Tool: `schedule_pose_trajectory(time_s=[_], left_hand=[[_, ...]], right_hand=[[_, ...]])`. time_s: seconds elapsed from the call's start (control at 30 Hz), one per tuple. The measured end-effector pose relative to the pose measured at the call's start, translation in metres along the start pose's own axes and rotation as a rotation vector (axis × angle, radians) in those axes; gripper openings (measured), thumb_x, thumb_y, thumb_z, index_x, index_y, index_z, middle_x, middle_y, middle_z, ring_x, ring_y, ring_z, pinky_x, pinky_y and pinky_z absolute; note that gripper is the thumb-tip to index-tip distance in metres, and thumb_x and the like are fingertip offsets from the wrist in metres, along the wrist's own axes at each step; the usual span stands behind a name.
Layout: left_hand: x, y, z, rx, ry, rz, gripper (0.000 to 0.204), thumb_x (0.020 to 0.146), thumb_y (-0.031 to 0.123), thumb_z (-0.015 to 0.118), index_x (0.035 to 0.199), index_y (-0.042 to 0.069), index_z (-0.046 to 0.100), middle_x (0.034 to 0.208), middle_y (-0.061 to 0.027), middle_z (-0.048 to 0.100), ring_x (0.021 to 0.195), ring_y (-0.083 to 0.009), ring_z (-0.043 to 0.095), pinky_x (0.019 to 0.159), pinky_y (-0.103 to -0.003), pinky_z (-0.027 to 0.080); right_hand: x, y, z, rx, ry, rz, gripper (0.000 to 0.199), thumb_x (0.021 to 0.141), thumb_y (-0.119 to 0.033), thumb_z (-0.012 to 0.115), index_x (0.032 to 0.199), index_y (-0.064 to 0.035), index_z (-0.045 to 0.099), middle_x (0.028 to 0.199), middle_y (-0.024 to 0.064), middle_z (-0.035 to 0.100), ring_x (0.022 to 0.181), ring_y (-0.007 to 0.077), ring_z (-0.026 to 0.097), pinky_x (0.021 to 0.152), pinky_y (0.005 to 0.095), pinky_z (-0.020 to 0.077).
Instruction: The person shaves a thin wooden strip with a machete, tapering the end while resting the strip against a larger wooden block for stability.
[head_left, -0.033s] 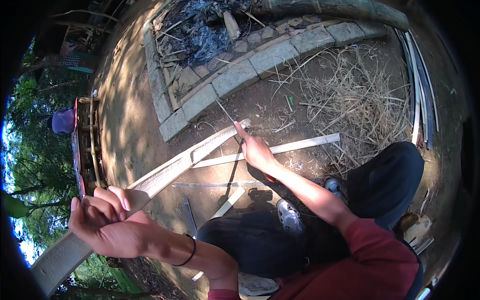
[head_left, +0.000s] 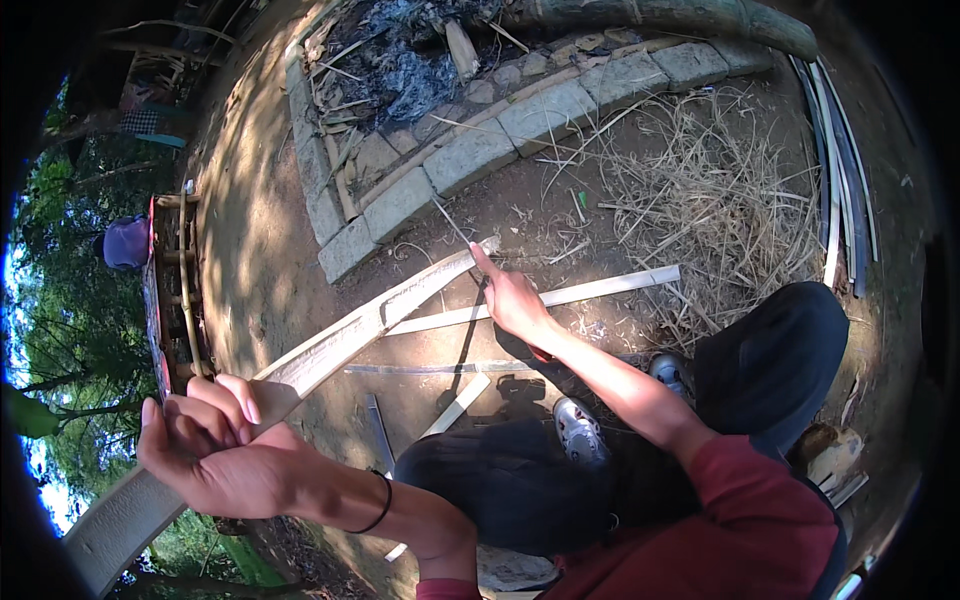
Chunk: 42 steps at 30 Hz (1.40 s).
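My left hand (head_left: 215, 450) is closed around a long, pale bamboo slat (head_left: 340, 335), gripping it near its lower left part. The slat runs from the lower left edge up to the picture's middle. At its far tip sits my right hand (head_left: 512, 298), forefinger stretched along the slat end. It is closed on a thin dark blade (head_left: 452, 222) that points up and left past the tip. My knees in black trousers and my grey shoes (head_left: 577, 430) are below the slat.
Split bamboo strips (head_left: 590, 290) lie on the dirt under the slat, and more lean at the right (head_left: 830, 160). Behind are a grey stone-block kerb (head_left: 470, 155), ash and debris (head_left: 405, 70), and dry straw (head_left: 700, 190). A person in purple (head_left: 125, 242) is beside a wooden frame (head_left: 178, 290) at the left.
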<state>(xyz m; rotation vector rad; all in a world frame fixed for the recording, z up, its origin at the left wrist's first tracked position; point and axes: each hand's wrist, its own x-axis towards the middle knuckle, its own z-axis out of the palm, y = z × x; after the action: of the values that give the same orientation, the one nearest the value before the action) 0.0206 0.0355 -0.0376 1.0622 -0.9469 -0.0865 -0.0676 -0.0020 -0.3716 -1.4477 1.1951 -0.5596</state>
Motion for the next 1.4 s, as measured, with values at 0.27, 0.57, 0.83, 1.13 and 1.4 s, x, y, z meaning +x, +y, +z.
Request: schedule_pose_trajectory(time_s=[0.27, 0.57, 0.83, 1.13, 1.4], left_hand=[[-0.004, 0.006, 0.019, -0.017, -0.048, 0.012, 0.039, 0.093, 0.014, 0.051, 0.06, 0.014, 0.03, 0.056, 0.0024, 0.018, 0.047, -0.0089, 0.02, 0.043, -0.024, 0.026], [-0.005, 0.004, 0.019, 0.063, 0.068, 0.041, 0.044, 0.093, 0.016, 0.054, 0.059, 0.016, 0.025, 0.056, 0.0019, 0.016, 0.047, -0.0094, 0.022, 0.045, -0.025, 0.027], [0.009, -0.007, 0.013, 0.035, 0.17, 0.072, 0.03, 0.099, 0.017, 0.05, 0.07, 0.008, 0.045, 0.058, 0.0027, 0.019, 0.046, -0.0081, 0.022, 0.041, -0.025, 0.027], [0.011, -0.02, 0.008, 0.035, 0.221, 0.117, 0.037, 0.093, 0.039, 0.043, 0.071, 0.012, 0.032, 0.055, 0.0002, 0.022, 0.043, -0.0113, 0.024, 0.044, -0.025, 0.021], [0.007, -0.012, 0.012, -0.146, 0.211, 0.204, 0.054, 0.092, 0.06, 0.032, 0.071, 0.01, 0.032, 0.054, -0.0005, 0.024, 0.042, -0.0128, 0.023, 0.04, -0.026, 0.018]], right_hand=[[0.055, 0.082, 0.004, -0.194, 0.223, -0.041, 0.069, 0.084, -0.002, 0.049, 0.151, -0.0158, 0.036, 0.076, 0.0309, 0.063, 0.077, 0.0454, 0.066, 0.074, 0.0555, 0.049], [0.024, 0.054, 0.022, -0.124, 0.145, 0.066, 0.074, 0.086, -0.003, 0.049, 0.154, -0.0214, 0.027, 0.074, 0.0271, 0.065, 0.076, 0.0457, 0.066, 0.077, 0.054, 0.0521], [0.008, 0.012, 0.004, 0.0, 0.206, -0.105, 0.062, 0.087, -0.005, 0.05, 0.148, -0.0111, 0.04, 0.074, 0.0273, 0.062, 0.069, 0.0428, 0.064, 0.067, 0.0499, 0.0488], [-0.119, -0.131, -0.028, 0.185, 0.088, -0.282, 0.06, 0.087, 0.0, 0.053, 0.145, -0.005, 0.04, 0.072, 0.0254, 0.061, 0.063, 0.0418, 0.061, 0.058, 0.0477, 0.0459], [-0.099, -0.1, -0.006, 0.106, 0.234, -0.314, 0.059, 0.087, -0.003, 0.051, 0.145, -0.005, 0.04, 0.068, 0.025, 0.061, 0.064, 0.0445, 0.059, 0.063, 0.0508, 0.0483]])
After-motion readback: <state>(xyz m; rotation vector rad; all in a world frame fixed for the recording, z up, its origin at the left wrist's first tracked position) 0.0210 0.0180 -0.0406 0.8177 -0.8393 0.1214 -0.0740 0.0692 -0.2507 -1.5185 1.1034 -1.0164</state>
